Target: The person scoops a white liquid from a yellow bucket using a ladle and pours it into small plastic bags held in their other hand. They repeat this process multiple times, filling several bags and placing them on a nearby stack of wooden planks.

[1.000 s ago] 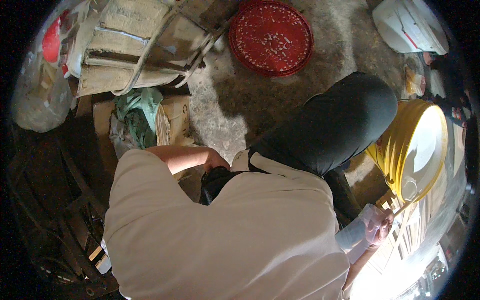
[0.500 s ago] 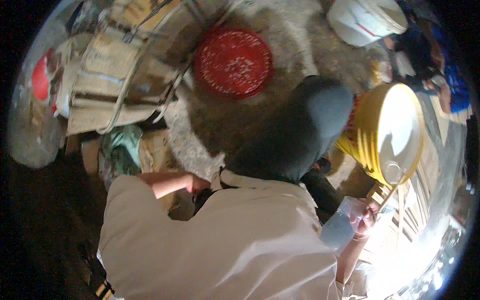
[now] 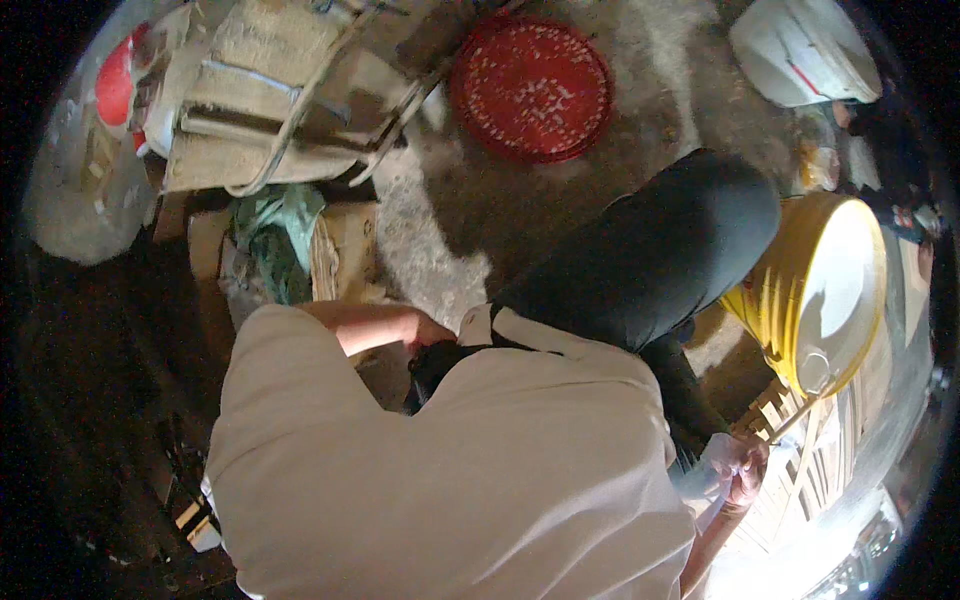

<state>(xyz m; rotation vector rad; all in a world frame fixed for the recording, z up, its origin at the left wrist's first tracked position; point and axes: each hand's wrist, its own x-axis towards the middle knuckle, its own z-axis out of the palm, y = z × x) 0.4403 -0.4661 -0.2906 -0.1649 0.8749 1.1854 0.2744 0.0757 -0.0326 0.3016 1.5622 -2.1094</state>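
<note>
My right hand (image 3: 742, 472) is closed around a translucent piece of plastic (image 3: 705, 470), beside the yellow bucket (image 3: 768, 300). Whether the plastic is a bag or a tub I cannot make out. A thin pale stick (image 3: 793, 420) runs from near these fingers up to the bucket's rim, where a wire loop shows; I cannot tell if the hand touches it. The bucket is tipped, its white inside showing. My left hand (image 3: 428, 330) is by my waist at a dark item (image 3: 432, 372), its fingers hidden from sight.
A red round lid or tray (image 3: 532, 88) lies on the floor ahead, with a white bucket (image 3: 800, 50) at the far right. Left stand a metal-framed rack of boards (image 3: 265, 110) and a box with a green bag (image 3: 285, 225). Wooden strips (image 3: 815, 455) lie beneath the yellow bucket.
The whole view has shifted, moving most things rightward in the picture. The translucent plastic in my right hand has turned and shows less of its face. My left hand stays by my waist.
</note>
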